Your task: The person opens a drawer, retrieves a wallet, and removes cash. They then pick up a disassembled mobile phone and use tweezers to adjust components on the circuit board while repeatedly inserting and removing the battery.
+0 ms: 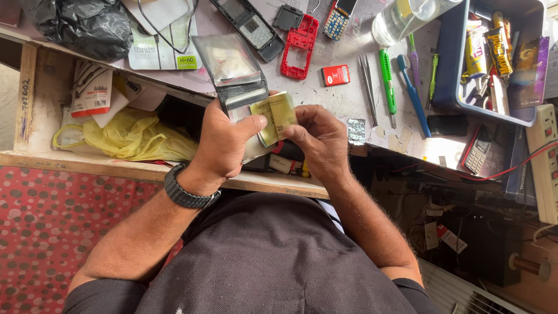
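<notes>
Both hands meet over the near edge of the worktop [349, 93]. The left hand [224, 142] clamps an open black wallet [235, 75] and the folded yellowish banknotes [276, 116], while the right hand [317, 136] pinches the notes' right edge. A loose pinch could let a note slip into the open drawer [35, 154] below.
</notes>
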`<move>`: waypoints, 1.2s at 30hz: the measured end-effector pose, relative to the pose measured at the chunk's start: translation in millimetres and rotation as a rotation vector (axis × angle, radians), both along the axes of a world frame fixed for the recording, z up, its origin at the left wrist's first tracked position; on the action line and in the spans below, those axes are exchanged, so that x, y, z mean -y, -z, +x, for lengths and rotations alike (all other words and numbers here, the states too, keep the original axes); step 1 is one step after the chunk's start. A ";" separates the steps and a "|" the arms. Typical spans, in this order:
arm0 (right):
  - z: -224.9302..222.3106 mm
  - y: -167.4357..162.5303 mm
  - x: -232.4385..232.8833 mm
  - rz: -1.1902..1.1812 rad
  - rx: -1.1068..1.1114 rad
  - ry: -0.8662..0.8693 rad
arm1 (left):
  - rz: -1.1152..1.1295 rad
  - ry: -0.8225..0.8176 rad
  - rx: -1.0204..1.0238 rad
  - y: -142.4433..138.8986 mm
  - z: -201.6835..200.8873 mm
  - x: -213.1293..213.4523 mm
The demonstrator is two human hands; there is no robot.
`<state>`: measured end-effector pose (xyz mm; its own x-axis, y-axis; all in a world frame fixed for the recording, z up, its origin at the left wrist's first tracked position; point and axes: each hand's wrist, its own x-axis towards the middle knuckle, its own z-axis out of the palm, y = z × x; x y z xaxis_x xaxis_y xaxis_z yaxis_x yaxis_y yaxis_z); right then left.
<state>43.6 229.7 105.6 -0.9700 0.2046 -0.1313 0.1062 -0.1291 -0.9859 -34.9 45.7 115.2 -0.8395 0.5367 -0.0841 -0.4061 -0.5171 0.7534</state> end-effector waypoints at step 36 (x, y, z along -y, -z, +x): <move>-67.2 -68.5 -80.3 1.318 -0.252 0.442 | -0.088 -0.122 0.120 -23.3 -6.6 -10.3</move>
<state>-23.6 310.0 174.1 -0.7632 0.3283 0.5565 0.1053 0.9130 -0.3942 -41.5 56.1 138.5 -0.8791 0.4174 -0.2301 -0.4342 -0.5025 0.7476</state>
